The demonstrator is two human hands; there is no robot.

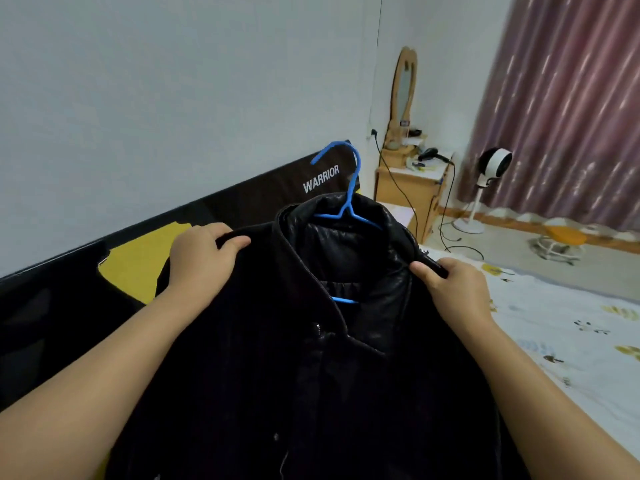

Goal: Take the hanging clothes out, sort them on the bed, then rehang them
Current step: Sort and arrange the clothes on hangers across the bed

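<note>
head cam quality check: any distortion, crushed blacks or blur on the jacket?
Head view: wide-angle bending bows the wall edge and floor line; soft, even room light, no hard shadows; the black leather jacket is mostly crushed to black, sheen only at its collar; the blue plastic hanger reads sharp; left hand and right hand unblurred.

We see a glossy black jacket (pixel 311 375) on a bright blue hanger (pixel 349 202). The bedsheet (pixel 561 327) is white with small yellow and dark prints. The curtain (pixel 561 98) is dusky pink with pale streaks; the headboard (pixel 242 199) is black with white lettering.
</note>
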